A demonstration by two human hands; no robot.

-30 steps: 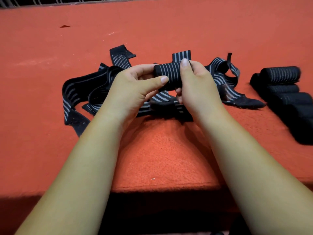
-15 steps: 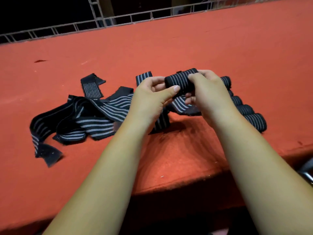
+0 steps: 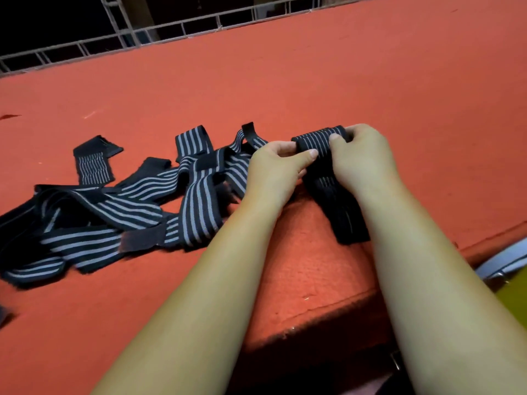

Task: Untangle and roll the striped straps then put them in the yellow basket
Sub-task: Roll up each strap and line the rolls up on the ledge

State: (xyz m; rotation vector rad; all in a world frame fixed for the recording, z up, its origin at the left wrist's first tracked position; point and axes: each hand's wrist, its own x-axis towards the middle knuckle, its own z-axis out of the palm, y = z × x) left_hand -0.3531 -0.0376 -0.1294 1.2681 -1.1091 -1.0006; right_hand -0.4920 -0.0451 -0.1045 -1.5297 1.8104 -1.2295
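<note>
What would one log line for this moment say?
step: roll strap | left hand: grips rolled strap | right hand: grips rolled strap | loose straps: tangled, on red table

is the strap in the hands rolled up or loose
Rolled up: the strap forms a tight cylinder, pinched between the left hand and right hand.

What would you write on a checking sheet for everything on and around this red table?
Surface: red felt table, flat.
Job's things: rolled strap held just above the table; tangled straps lie loose on the left; finished rolls lined up beside the right forearm; yellow thing at the right edge, perhaps the basket.
Clutter: small dark scrap far left.
Hands: left hand and right hand both grip the rolled strap.
Cables: nothing seen.
Surroundings: metal railing behind the table, dark beyond.
</note>
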